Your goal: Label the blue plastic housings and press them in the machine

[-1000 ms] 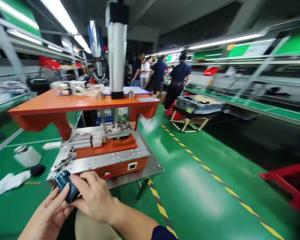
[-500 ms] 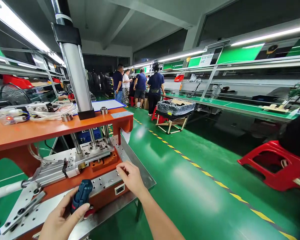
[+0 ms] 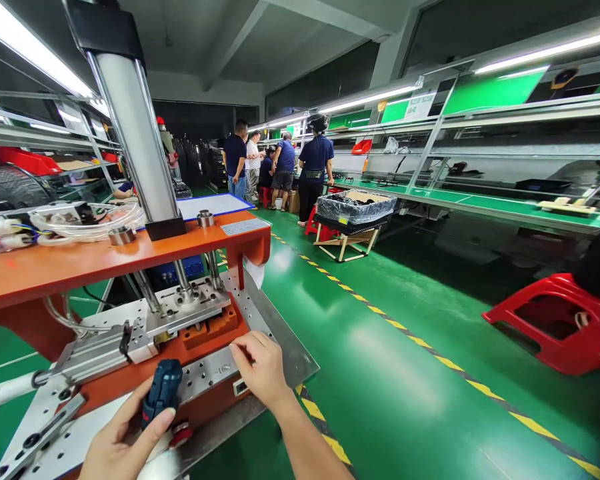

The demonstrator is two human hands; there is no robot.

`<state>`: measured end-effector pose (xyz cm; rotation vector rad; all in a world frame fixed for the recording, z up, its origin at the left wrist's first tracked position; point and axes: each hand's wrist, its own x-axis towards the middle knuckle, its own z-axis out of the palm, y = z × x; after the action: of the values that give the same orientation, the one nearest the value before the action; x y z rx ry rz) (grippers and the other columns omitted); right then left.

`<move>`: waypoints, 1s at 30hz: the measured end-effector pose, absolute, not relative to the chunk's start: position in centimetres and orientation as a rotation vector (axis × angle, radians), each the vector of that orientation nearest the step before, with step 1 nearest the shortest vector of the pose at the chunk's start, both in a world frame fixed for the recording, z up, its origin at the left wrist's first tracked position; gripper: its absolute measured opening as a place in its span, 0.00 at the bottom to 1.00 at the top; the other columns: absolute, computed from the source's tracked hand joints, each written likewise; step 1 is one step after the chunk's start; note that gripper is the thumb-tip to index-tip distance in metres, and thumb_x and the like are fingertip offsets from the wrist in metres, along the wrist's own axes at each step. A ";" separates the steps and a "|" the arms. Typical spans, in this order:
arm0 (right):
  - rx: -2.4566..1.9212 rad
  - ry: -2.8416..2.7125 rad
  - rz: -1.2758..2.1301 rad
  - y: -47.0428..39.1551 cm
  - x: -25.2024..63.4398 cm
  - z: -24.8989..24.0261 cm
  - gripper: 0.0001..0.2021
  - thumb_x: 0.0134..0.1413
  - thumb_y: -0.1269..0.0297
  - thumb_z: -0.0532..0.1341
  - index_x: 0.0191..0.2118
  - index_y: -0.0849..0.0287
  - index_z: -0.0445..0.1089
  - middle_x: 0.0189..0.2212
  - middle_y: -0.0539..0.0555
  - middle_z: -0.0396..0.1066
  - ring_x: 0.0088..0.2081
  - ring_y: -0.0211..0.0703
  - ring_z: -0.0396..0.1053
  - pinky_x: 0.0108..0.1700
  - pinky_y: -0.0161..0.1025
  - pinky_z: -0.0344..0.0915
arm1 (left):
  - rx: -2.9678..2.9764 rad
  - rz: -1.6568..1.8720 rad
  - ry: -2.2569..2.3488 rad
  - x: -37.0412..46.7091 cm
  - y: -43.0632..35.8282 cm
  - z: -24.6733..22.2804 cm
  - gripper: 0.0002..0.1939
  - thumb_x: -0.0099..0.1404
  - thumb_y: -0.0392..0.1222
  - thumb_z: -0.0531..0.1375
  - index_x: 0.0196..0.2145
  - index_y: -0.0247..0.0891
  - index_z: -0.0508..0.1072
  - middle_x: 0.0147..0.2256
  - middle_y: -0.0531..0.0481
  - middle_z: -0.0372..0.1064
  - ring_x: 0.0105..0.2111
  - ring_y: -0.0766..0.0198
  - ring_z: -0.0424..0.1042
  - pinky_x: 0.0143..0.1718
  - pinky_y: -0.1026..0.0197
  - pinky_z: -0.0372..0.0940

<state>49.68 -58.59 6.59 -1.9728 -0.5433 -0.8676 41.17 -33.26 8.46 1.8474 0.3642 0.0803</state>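
In my left hand (image 3: 123, 433) is a dark blue tool battery pack (image 3: 163, 390) with a ridged end and a bit of red lettering; my thumb and fingers close round its lower part. The rest of it is hidden by the hand. My right hand (image 3: 260, 370) is closed, thumb against curled fingers, at the front edge of the metal plate (image 3: 207, 373) of an orange press. Whether anything small sits in those fingers I cannot make out. Behind the hands are the press's orange notched block (image 3: 213, 330) and a metal clamp plate (image 3: 187, 307). A red button (image 3: 181, 433) shows beside my left thumb.
A large cylinder (image 3: 130, 127) rises from the press's orange top (image 3: 195, 240), with tubing (image 3: 100, 220) at its left. Right of the press runs a green floor with a striped line (image 3: 375, 310). Red stool (image 3: 545, 320), lined crate (image 3: 357, 207) and several people stand farther off.
The view has shifted slightly, so the press sits farther left and the floor stripe shows past my right wrist. Both hands keep about the same pose and place.
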 end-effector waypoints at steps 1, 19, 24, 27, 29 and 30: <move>-1.970 -0.541 -0.870 -58.6 49.7 6.6 0.10 0.66 0.65 0.58 0.32 0.57 0.72 0.26 0.51 0.71 0.29 0.39 0.66 0.33 0.36 0.59 | 1.837 0.100 0.363 41.0 -33.5 8.5 0.41 0.47 0.66 0.72 0.54 0.42 0.75 0.59 0.46 0.70 0.65 0.41 0.60 0.69 0.43 0.48; -1.976 -0.522 -0.851 -58.4 49.4 6.8 0.11 0.66 0.64 0.58 0.32 0.57 0.73 0.26 0.51 0.71 0.29 0.38 0.66 0.33 0.37 0.60 | 1.845 0.258 0.355 40.4 -35.1 9.6 0.38 0.47 0.68 0.70 0.49 0.41 0.77 0.52 0.43 0.75 0.59 0.38 0.67 0.67 0.42 0.54; -1.974 -0.519 -0.858 -58.4 49.3 6.9 0.11 0.66 0.64 0.58 0.31 0.58 0.72 0.26 0.51 0.71 0.28 0.38 0.65 0.33 0.36 0.60 | 1.823 0.266 0.337 40.4 -35.1 9.6 0.38 0.47 0.68 0.71 0.49 0.40 0.78 0.51 0.44 0.76 0.57 0.40 0.69 0.65 0.47 0.59; -1.981 -0.519 -0.865 -58.4 49.3 6.9 0.11 0.66 0.64 0.58 0.31 0.58 0.72 0.26 0.51 0.71 0.28 0.38 0.66 0.32 0.36 0.59 | 1.823 0.252 0.343 40.3 -35.2 9.9 0.38 0.47 0.67 0.71 0.49 0.40 0.78 0.51 0.44 0.76 0.57 0.40 0.69 0.64 0.47 0.60; -1.985 -0.520 -0.870 -58.4 49.3 6.9 0.11 0.66 0.65 0.58 0.31 0.57 0.72 0.26 0.51 0.71 0.28 0.38 0.66 0.32 0.36 0.59 | 1.832 0.249 0.349 40.3 -35.2 10.0 0.38 0.47 0.68 0.70 0.49 0.40 0.78 0.51 0.44 0.76 0.56 0.39 0.69 0.63 0.47 0.61; -1.985 -0.519 -0.874 -58.4 49.3 6.9 0.11 0.65 0.65 0.58 0.31 0.57 0.72 0.26 0.51 0.71 0.28 0.38 0.66 0.32 0.36 0.59 | 1.836 0.250 0.353 40.3 -35.2 10.1 0.37 0.47 0.68 0.70 0.48 0.41 0.78 0.51 0.44 0.76 0.56 0.40 0.70 0.62 0.48 0.63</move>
<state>49.29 -58.35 6.91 -1.9853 -0.5192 -0.8742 40.30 -35.20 10.05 1.8363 0.3527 0.2499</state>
